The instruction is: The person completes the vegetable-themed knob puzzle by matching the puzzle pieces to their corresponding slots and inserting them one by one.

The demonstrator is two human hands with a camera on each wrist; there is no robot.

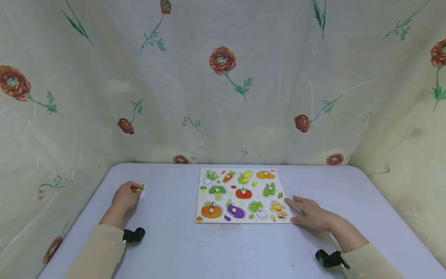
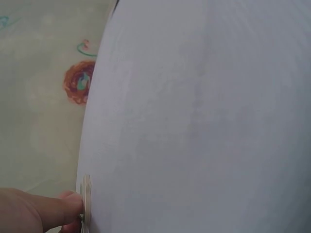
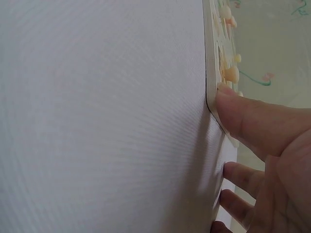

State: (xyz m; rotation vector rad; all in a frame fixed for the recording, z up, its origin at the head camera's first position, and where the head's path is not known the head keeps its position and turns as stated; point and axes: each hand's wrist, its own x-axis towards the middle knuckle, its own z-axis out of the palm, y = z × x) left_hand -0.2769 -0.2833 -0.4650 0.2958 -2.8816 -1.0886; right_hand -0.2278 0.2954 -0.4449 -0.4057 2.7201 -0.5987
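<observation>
My left hand [image 1: 126, 196] is at the left of the table and pinches a small flat puzzle piece [image 1: 142, 191], green above and white below. In the left wrist view the piece [image 2: 86, 204] shows edge-on between thumb and fingertips; its picture is turned away there. A white vegetable puzzle board [image 1: 226, 193] with small knobs lies mid-table. It shows a tomato [image 1: 244, 193], an eggplant [image 1: 236, 211], a pumpkin [image 1: 211, 211] and several other vegetables. Beside its right edge, my right hand [image 1: 311, 214] has its fingers spread. The right thumb [image 3: 252, 119] touches the board's near right corner.
A pale cloth covers the table [image 1: 167, 248]. Behind it and at both sides hangs a light curtain [image 1: 174, 85] printed with brown flowers. Small black cameras [image 1: 134, 235] sit at both wrists, by the sleeves.
</observation>
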